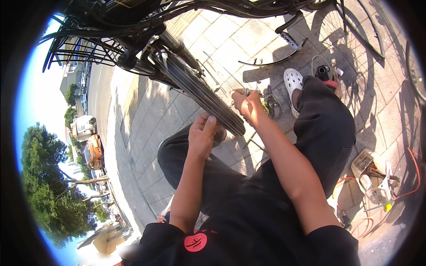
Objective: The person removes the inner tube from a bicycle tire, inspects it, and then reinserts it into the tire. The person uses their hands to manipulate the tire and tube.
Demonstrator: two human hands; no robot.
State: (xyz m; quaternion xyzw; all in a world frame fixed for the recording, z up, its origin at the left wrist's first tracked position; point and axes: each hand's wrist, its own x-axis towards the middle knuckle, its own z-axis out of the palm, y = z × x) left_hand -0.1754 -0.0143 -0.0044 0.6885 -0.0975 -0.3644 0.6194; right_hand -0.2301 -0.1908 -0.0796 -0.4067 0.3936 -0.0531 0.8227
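Note:
I am crouched beside a black bicycle point(133, 48), its long front wheel piece point(199, 95), striped lengthwise, reaching down between my hands. My left hand point(201, 135) has curled fingers and thumb on the near side of that wheel piece. To its right, my right hand point(246, 106) is closed round a small silver item point(247, 92), perhaps a tool, too small to name. Thin metal rods point(222, 66) lie beyond it. A yellow-and-black object point(271, 106), partly hidden by that hand, rests on the paving.
A curved black strip point(266, 62) and a portable pump-like device point(323, 73) lie ahead-right. An open toolbox point(368, 177) with an orange hose point(412, 177) sits at right. Street, parked vehicles point(93, 150) and trees point(53, 186) are at left; another person point(160, 219) is partly visible behind my left arm.

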